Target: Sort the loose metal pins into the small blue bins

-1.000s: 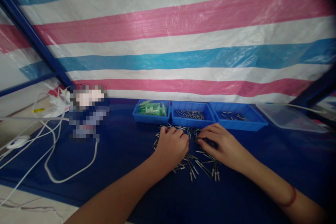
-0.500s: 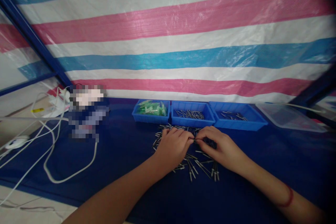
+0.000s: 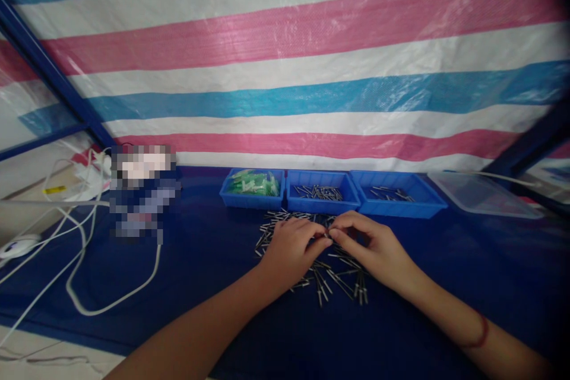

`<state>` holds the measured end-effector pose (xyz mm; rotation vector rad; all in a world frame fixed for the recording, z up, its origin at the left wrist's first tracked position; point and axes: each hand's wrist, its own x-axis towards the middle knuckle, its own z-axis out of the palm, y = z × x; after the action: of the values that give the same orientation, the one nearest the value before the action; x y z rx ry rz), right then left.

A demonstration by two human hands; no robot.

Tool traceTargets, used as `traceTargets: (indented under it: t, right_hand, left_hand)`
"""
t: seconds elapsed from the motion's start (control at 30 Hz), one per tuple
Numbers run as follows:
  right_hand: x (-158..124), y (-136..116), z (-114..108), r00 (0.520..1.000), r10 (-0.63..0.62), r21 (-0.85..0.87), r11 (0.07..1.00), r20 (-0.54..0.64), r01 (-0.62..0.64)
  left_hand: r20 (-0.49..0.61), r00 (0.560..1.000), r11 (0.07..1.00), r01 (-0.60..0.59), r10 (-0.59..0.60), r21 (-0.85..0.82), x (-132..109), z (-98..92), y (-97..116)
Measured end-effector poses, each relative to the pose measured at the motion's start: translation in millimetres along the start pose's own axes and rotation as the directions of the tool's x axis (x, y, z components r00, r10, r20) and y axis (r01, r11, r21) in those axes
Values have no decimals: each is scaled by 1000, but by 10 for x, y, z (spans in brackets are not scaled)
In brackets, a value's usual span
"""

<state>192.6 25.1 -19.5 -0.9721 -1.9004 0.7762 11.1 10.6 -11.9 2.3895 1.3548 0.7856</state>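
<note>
Over a pile of thin metal pins with thicker silver ends, resembling blind rivets [image 3: 321, 286], both hands meet at their fingertips. My left hand [image 3: 289, 249] is closed, thumb and forefinger pinched. Against it, my right hand [image 3: 371, 246] pinches as well, thumb tip to forefinger. Whatever lies between the fingertips is too small and hidden to make out. Just behind the pile stand three blue bins. Green-and-clear plastic packets fill the left bin [image 3: 227, 197]; the middle bin [image 3: 307, 204] and the right bin [image 3: 401, 209] contain more metal pins.
A clear plastic lid [image 3: 485, 195] lies right of the bins on the dark blue table [image 3: 187, 285]. White cables [image 3: 95, 313] loop across the left side, near a blurred-out object [image 3: 145, 190]. Striped plastic sheeting [image 3: 285, 89] hangs behind, between blue frame posts [image 3: 48, 65].
The view has shifted slightly, so the scene sits a little further left. Both hands remain together over the pile, with the left thumb and forefinger now more spread behind their tips.
</note>
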Motion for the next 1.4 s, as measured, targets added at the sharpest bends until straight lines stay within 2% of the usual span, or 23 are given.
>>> traceTargets:
  t: [0.17,0.37,0.5,0.57,0.67,0.77,0.83,0.9,0.97,1.1,1.2,1.3,1.4]
  right_hand:
    - [11,-31,-27,1000,-24,-16,1000,-14,24]
    - [20,-46,-48,1000,-16,-48,999,-26,14]
    - [40,-19,-100,996,-87,-77,993,-4,86]
    - [75,37,-191,990,-116,-147,984,-77,104]
    - [140,196,-412,941,-154,-363,931,-301,37]
    - [184,379,-633,901,-139,-593,792,-410,-148]
    - [196,447,-711,892,-135,-677,702,-431,-221]
    - [198,438,-712,897,-168,-702,686,-410,-192]
    - [187,352,-639,922,-196,-677,731,-333,-89]
    - [126,97,-369,985,-162,-537,837,-65,102]
    - [79,-8,-178,985,-156,-479,860,77,174]
    - [67,-20,-68,980,-149,-458,867,134,195]
    - [96,-23,-25,982,-132,-442,879,136,179]
  left_hand:
    - [-20,1000,1000,8,-9,-27,16,-17,-7]
    - [-110,994,998,9,-16,-63,28,-62,20]
    - [-164,986,999,-7,0,-40,29,-88,38]
    - [-161,987,1000,-16,14,-13,29,-115,44]
    - [-119,993,997,-19,28,77,29,-171,35]
    - [-52,998,984,-28,38,177,31,-221,5]
    - [-24,999,975,-35,42,220,34,-243,-18]
    - [-1,999,969,-45,47,243,35,-256,-37]
    - [38,998,964,-65,58,257,31,-261,-53]
    - [113,992,950,-93,62,297,17,-243,-80]
    - [129,990,935,-93,51,341,15,-218,-82]
    - [141,988,920,-110,60,377,18,-207,-56]
    - [138,988,910,-121,72,395,21,-210,-34]
